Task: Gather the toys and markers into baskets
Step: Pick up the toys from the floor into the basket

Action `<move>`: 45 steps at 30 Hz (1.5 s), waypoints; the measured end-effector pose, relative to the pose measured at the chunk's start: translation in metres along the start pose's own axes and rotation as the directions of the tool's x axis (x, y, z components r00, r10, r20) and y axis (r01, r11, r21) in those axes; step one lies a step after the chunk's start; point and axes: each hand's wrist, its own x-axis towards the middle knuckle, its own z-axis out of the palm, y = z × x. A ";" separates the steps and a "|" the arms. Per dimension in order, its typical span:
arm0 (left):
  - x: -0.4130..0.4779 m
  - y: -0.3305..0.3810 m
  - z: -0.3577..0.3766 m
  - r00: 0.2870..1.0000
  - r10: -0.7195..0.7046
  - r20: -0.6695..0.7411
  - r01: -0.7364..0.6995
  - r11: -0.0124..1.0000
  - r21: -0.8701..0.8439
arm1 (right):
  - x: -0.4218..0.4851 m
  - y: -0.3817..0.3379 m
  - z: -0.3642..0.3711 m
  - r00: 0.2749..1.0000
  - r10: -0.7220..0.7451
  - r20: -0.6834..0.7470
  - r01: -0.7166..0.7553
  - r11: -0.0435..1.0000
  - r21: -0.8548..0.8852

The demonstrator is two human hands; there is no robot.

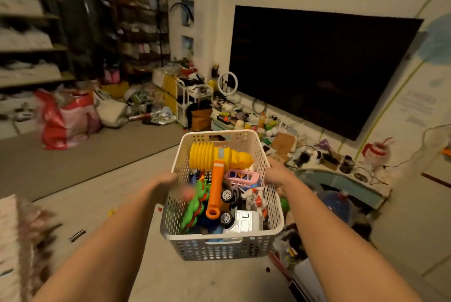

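- Lower left of frame: two dark sticks (pixel 77 235) lie on the floor (pixel 136 204). They may be markers, but they are too blurred to say. They are well apart from the basket.
- Left hand (pixel 168 181): at the left rim of the basket, about midway along. Its fingers look curled over the edge and gripping it. The hand is motion-blurred, so I cannot tell how tightly.
- Centre: a white perforated basket (pixel 214 250) is held off the floor between both hands, roughly level.
- In the basket: a green toy (pixel 195 206) at left, and a toy hammer (pixel 212 157) lying on top with a yellow head and an orange handle. A pink toy bus (pixel 241 177) and a white toy truck (pixel 244 222) are at right. The pile reaches near rim height.
- Step, as I judge it: carry the loaded basket. Do it well by gripping evenly on both sides and keeping it level, because the hammer rides high and could slide out on a tilt. Watch the clutter underfoot at lower right.
- Right hand (pixel 274 174): clamped on the right rim opposite the left hand, with its fingers wrapped around the edge and nothing else in it.
- Right of frame: a dark television (pixel 324 70) is on the wall, and a low shelf (pixel 353 182) below it is crowded with small items.
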 end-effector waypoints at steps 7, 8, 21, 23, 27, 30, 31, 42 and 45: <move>0.112 0.001 -0.070 0.988 -0.032 -0.149 0.017 0.995 -0.094 | 0.119 -0.055 0.050 0.990 -0.080 0.116 0.075 0.996 0.053; 0.134 -0.009 -0.080 0.986 -0.050 -0.159 0.033 0.994 -0.107 | 0.136 -0.062 0.057 0.983 -0.103 0.152 0.100 0.995 0.028; 0.181 0.044 -0.096 0.849 -0.298 -0.436 0.146 0.926 -0.349 | 0.343 -0.121 0.151 0.808 -0.216 0.548 0.148 0.975 0.167; 0.194 0.049 -0.094 0.808 -0.349 -0.476 0.154 0.903 -0.401 | 0.371 -0.132 0.156 0.756 -0.238 0.610 0.190 0.971 0.145; 0.208 0.047 -0.089 0.739 -0.451 -0.500 0.138 0.828 -0.543 | 0.407 -0.157 0.172 0.661 -0.282 0.695 0.262 0.955 0.138; 0.209 0.043 -0.086 0.642 -0.523 -0.560 0.126 0.793 -0.597 | 0.417 -0.170 0.192 0.572 -0.309 0.759 0.312 0.939 0.147; 0.208 0.039 -0.085 0.609 -0.546 -0.575 0.123 0.782 -0.611 | 0.418 -0.174 0.200 0.539 -0.307 0.784 0.324 0.935 0.143; 0.224 -0.045 -0.089 0.359 -0.758 -0.544 0.062 0.601 -0.797 | 0.426 -0.173 0.342 0.310 -0.223 0.924 0.431 0.899 0.072; 0.236 -0.078 -0.098 0.313 -0.797 -0.516 0.089 0.566 -0.820 | 0.430 -0.168 0.378 0.305 -0.183 0.935 0.450 0.892 0.028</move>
